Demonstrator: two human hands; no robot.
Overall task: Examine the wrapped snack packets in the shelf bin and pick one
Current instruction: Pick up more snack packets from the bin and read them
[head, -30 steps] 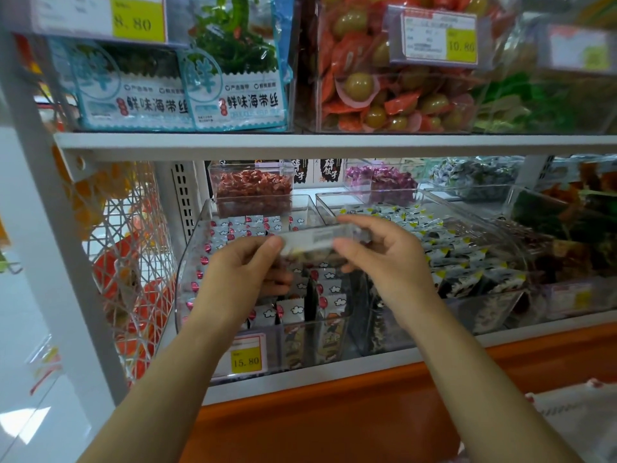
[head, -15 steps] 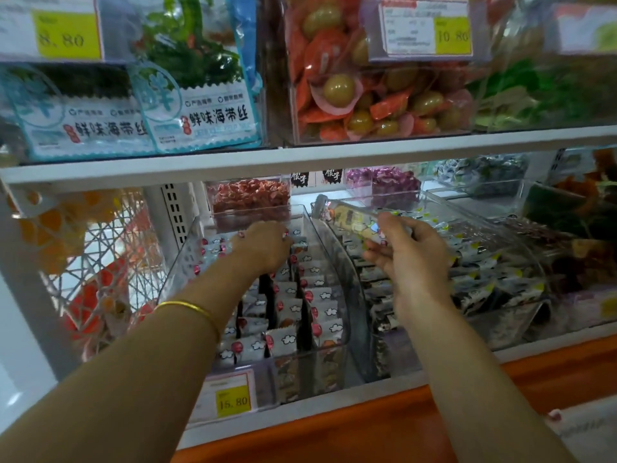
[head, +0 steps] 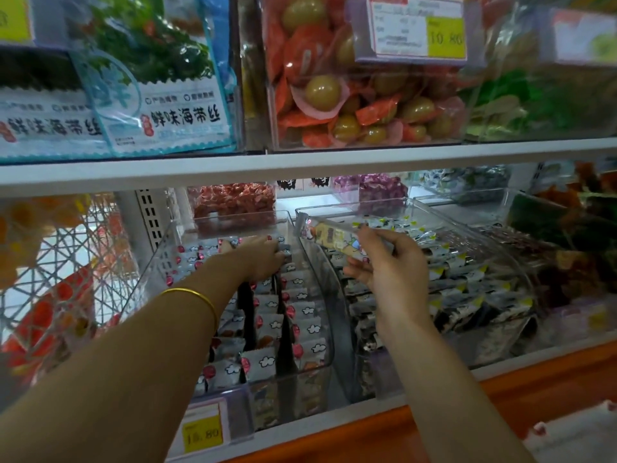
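Note:
A clear plastic shelf bin [head: 322,349] on the lower shelf holds rows of small white wrapped snack packets [head: 302,327] with red dots and cloud marks. My left hand [head: 262,257], a gold bangle on its wrist, reaches deep into the back of this bin, palm down on the packets; its fingertips are hidden. My right hand [head: 384,265] is raised above the wall between two bins and pinches a long clear-wrapped snack packet [head: 329,233] with a yellowish bar inside.
A second clear bin [head: 521,262] to the right holds black-and-silver packets. Smaller bins of red and purple sweets stand at the back. The upper shelf [head: 300,165] overhangs closely, loaded with seaweed bags and egg packs. A yellow price tag [head: 202,432] fronts the bin. A wire basket [head: 60,279] stands left.
A second ago both hands held the long packet together. The left hand has let go and reached into the back of the bin; the right hand keeps the packet, raised to the right.

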